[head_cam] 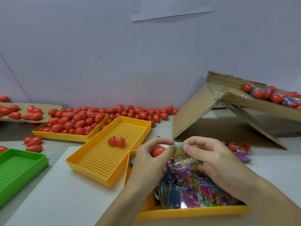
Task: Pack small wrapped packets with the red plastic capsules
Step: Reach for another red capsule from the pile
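Green tray (19, 167), tilted cardboard box (203, 111)

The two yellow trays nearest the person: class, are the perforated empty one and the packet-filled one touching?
Touching. The head view shows the perforated tray pressed along the packet tray's left rim, with no gap.

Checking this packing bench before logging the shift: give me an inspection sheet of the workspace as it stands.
Surface: pale table, mostly covered.
Job's things: packet tray full; middle yellow tray holds one open capsule; far tray heaped with capsules.
Clutter: loose capsules along the wall; green tray; tilted cardboard box.
Hands: left hand holds a red capsule; right hand pinches a packet.
Cables: nothing seen.
Surroundings: plain wall, paper sheet.
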`<move>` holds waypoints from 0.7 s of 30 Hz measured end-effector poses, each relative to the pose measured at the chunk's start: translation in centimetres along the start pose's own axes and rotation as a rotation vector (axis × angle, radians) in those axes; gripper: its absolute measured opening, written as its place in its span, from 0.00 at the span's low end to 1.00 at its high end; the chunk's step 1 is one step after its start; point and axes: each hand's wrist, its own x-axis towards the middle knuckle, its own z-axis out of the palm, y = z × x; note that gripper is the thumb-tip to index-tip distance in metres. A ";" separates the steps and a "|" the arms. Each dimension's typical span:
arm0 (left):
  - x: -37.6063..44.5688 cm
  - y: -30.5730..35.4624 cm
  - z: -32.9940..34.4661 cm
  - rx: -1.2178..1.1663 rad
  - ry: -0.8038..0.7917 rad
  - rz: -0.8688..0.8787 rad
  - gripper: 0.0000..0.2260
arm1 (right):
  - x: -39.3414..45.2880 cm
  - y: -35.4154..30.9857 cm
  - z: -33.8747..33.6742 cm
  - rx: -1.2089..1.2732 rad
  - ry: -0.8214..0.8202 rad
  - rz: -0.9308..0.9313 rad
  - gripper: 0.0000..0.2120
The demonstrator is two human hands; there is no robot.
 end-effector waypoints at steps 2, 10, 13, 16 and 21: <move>-0.1 0.0 0.0 -0.014 -0.042 -0.001 0.07 | 0.2 0.2 0.0 0.031 -0.029 0.016 0.13; -0.1 0.9 0.0 -0.278 -0.229 -0.072 0.02 | 0.8 0.6 0.5 0.156 -0.013 0.090 0.09; -0.1 1.0 -0.1 -0.308 -0.294 -0.101 0.06 | 0.5 0.3 0.4 0.228 -0.031 0.114 0.10; -0.1 1.1 -0.1 -0.348 -0.348 -0.128 0.07 | 0.3 0.0 0.6 0.277 -0.043 0.137 0.14; 0.1 1.1 -0.1 -0.390 -0.256 -0.124 0.09 | 0.5 0.3 1.7 0.257 0.047 0.156 0.12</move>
